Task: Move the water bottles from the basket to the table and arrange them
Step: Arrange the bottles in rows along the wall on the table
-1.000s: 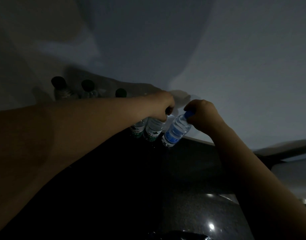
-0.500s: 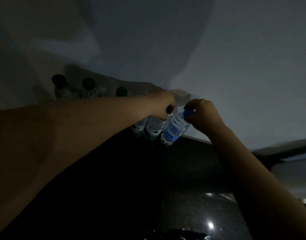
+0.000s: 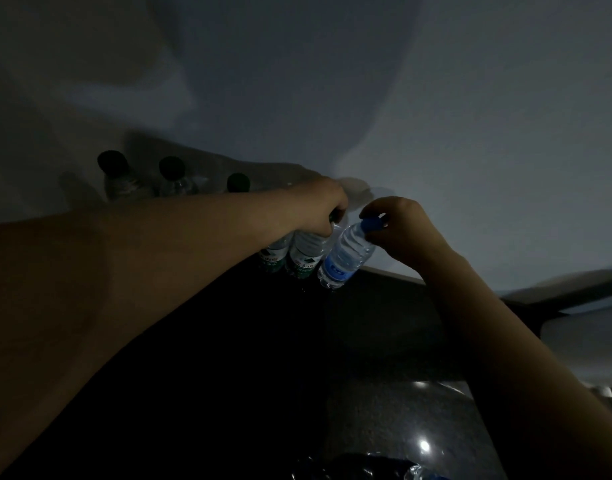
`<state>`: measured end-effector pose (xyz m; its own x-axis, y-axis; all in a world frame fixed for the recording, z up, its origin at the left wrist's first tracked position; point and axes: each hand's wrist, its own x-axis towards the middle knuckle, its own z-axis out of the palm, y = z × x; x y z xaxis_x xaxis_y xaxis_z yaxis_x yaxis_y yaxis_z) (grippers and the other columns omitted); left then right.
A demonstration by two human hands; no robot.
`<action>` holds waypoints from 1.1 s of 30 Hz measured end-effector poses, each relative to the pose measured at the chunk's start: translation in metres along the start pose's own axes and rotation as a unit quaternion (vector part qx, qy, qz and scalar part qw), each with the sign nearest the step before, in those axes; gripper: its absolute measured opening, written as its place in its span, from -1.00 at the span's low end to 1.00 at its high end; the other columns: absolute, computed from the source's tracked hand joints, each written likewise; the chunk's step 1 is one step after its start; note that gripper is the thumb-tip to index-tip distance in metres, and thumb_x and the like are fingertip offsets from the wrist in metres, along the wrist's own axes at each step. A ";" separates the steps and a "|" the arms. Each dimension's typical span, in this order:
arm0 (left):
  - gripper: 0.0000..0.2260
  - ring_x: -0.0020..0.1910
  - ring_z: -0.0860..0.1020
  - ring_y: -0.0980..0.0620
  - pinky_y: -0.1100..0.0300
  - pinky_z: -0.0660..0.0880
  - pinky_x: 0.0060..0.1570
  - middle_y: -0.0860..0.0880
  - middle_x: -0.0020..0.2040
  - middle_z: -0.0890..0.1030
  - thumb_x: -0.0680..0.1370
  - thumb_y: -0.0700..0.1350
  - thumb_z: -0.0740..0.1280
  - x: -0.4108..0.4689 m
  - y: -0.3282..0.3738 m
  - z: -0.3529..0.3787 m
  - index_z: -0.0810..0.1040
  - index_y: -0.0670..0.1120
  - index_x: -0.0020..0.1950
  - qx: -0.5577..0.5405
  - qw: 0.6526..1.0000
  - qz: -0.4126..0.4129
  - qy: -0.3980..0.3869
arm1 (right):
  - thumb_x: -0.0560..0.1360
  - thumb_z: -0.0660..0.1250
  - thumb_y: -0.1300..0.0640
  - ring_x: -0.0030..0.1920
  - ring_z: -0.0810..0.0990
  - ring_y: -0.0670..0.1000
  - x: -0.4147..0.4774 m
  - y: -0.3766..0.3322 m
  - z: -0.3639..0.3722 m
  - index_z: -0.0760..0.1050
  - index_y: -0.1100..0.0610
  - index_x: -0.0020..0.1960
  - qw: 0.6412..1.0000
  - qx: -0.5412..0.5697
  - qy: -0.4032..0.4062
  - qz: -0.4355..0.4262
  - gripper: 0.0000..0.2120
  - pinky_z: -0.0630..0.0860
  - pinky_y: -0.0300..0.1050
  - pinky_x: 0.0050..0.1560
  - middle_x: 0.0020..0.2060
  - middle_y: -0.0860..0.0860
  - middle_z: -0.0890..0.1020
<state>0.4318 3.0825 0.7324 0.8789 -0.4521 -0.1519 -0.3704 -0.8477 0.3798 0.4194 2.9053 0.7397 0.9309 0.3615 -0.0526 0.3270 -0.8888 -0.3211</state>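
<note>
The scene is very dim. A row of water bottles stands on the dark table [image 3: 384, 317] against the wall. My left hand [image 3: 320, 207] grips the top of a green-labelled bottle [image 3: 306, 252]; another green-labelled bottle [image 3: 273, 259] is beside it, partly behind my forearm. My right hand [image 3: 398, 226] pinches the blue cap of a blue-labelled bottle [image 3: 344, 256], which leans to the right at the row's right end. Three dark-capped bottles [image 3: 119, 180] [image 3: 174, 178] [image 3: 238, 183] stand further left, above my left forearm.
A pale wall rises right behind the row. At the bottom edge lies something dark and shiny [image 3: 353, 465], with part of a clear bottle [image 3: 422, 474] showing. A pale ledge or furniture edge [image 3: 574, 296] lies at the right.
My right hand has shifted slightly, baring the blue cap, and the blue-labelled bottle has shifted a little beside the green-labelled ones. My left hand stays on its bottle's top.
</note>
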 end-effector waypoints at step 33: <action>-0.61 0.17 0.47 -0.08 -0.01 0.47 0.14 -0.09 0.21 0.45 0.50 -0.03 0.34 -0.201 0.090 0.032 0.43 -0.09 0.30 0.046 0.979 0.185 -0.076 | 0.46 0.42 0.11 0.02 0.60 -0.05 -0.306 -0.097 0.000 0.54 0.09 0.20 0.963 0.028 0.044 0.266 -0.69 0.55 -0.08 0.08 0.04 0.00 0.63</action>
<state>0.2125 3.0878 0.7676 0.6269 -0.7632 -0.1568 -0.6866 -0.6363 0.3518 0.1033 2.8807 0.7869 0.9752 -0.1683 -0.1435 -0.2068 -0.9240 -0.3216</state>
